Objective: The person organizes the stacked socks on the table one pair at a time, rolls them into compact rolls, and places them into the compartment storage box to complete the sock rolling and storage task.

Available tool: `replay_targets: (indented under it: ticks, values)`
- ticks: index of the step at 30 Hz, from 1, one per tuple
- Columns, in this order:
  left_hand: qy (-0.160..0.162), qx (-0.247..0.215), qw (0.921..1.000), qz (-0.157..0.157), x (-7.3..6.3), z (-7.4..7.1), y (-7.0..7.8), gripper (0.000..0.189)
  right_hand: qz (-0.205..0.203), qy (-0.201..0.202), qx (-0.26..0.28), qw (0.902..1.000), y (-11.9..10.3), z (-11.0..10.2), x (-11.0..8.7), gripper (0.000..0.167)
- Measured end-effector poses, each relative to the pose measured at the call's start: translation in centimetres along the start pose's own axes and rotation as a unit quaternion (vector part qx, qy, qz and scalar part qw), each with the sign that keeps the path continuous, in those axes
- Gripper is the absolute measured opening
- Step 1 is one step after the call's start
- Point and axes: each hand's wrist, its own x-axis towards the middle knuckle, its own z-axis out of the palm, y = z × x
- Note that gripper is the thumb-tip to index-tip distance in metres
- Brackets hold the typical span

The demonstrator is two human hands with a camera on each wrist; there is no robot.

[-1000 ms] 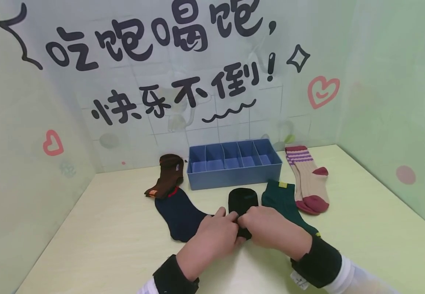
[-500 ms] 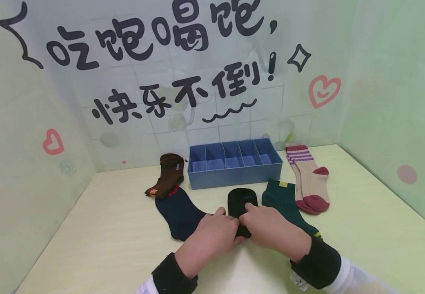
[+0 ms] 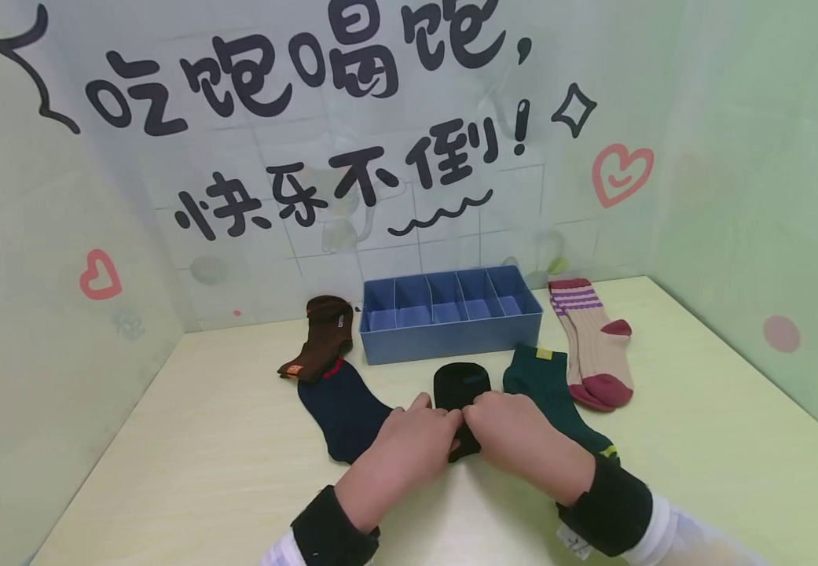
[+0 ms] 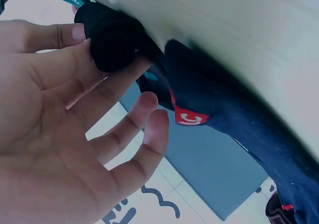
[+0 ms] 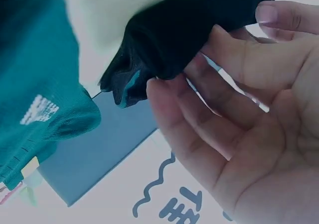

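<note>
A black sock (image 3: 461,380), partly rolled up at its near end, lies between my two hands at the middle of the table. My left hand (image 3: 417,442) pinches the left end of the roll (image 4: 110,39) between thumb and fingers; its ring and little fingers are bent free of it. On the other side my right hand (image 3: 518,436) grips the roll (image 5: 172,27), thumb at one end and fingers along it. The navy sock (image 3: 346,417) lies just left of my left hand, partly behind it. Right of the black sock is a green sock (image 3: 541,385), partly covered by my right forearm.
A blue box (image 3: 451,339) with several compartments stands at the back by the wall. Left of it lies a brown sock (image 3: 327,334), touching the navy one. To its right are beige socks (image 3: 588,346) with dark red toes. Side walls bound the table (image 3: 189,472).
The black sock has shifted slightly left between my hands. My right hand's fingers have changed position on it, moving a little left. The other socks and the box stay put.
</note>
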Motion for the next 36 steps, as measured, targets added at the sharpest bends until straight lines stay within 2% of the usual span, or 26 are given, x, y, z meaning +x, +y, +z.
replay_targets:
  ticks: [7,10,14,17,22,28,36]
  values:
    - [0.017,-0.012,0.9998,0.001,0.2,0.2,-0.3,0.009,-0.022,-0.049,-0.102,0.9933,-1.3,-0.5,-1.1,0.020]
    - [0.005,-0.004,1.0000,-0.002,0.4,0.2,-0.2,0.013,-0.028,-0.034,-0.122,0.9915,-1.8,-0.4,-1.4,0.021]
    - [-0.013,-0.019,0.9997,-0.011,0.5,0.2,0.0,0.027,-0.037,-0.001,-0.146,0.9886,-1.7,0.1,-1.1,0.022]
    - [-0.010,-0.029,0.9995,-0.012,0.5,0.3,0.0,0.030,-0.053,0.014,-0.153,0.9867,-1.4,0.4,-0.9,0.022]
    - [-0.009,-0.014,0.9999,-0.001,0.4,0.5,-0.1,0.027,-0.068,0.020,-0.153,0.9857,-1.0,0.7,-0.5,0.025]
    - [-0.013,-0.005,0.9998,0.012,0.4,0.6,-0.2,0.035,-0.058,0.017,-0.159,0.9854,-0.7,0.8,-0.3,0.024]
    - [-0.007,-0.005,0.9999,0.012,0.8,0.7,-0.4,0.025,-0.032,0.004,-0.137,0.9901,-0.6,0.8,-0.2,0.019]
